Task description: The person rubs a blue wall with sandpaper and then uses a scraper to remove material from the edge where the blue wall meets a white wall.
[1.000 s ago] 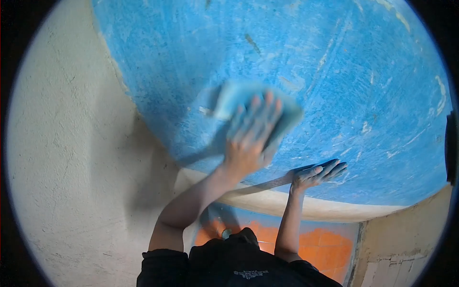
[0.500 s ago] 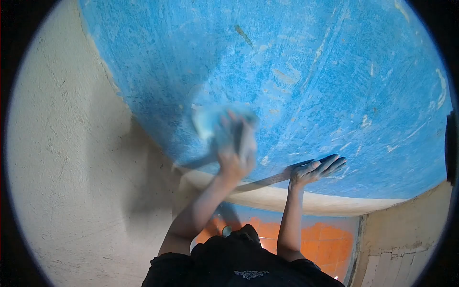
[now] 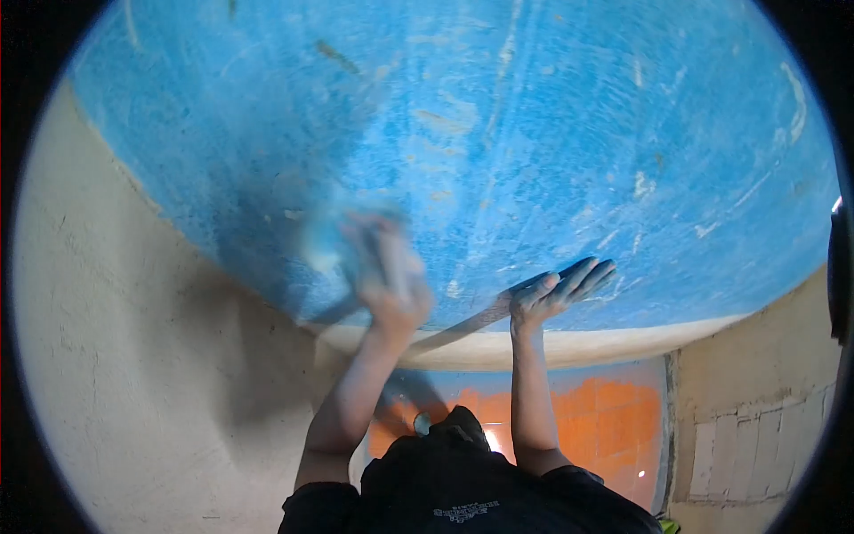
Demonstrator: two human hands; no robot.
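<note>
My left hand (image 3: 391, 280) is smeared by motion against the blue-painted surface (image 3: 498, 133). Beneath its fingers is a pale, flat pad (image 3: 320, 245), too blurred to tell whether it is a cloth, a sponge or a sanding sheet. To the right, my right hand (image 3: 562, 294) lies on the lower part of the blue surface. Its fingers are stretched out to the right and hold nothing. Greyish-blue dust coats that hand. Scuffs and whitish scratches mark the blue paint.
A rough, pale plaster wall (image 3: 116, 356) borders the blue surface on the left. A cream band (image 3: 614, 340) runs along its lower edge. Below are orange-painted tiles (image 3: 587, 418). Another wall (image 3: 756, 409), with brick-like blocks, stands at right.
My left hand and the pad have moved left across the blue surface. The view has shifted, so the blue surface and my right hand appear a little further left and higher.
</note>
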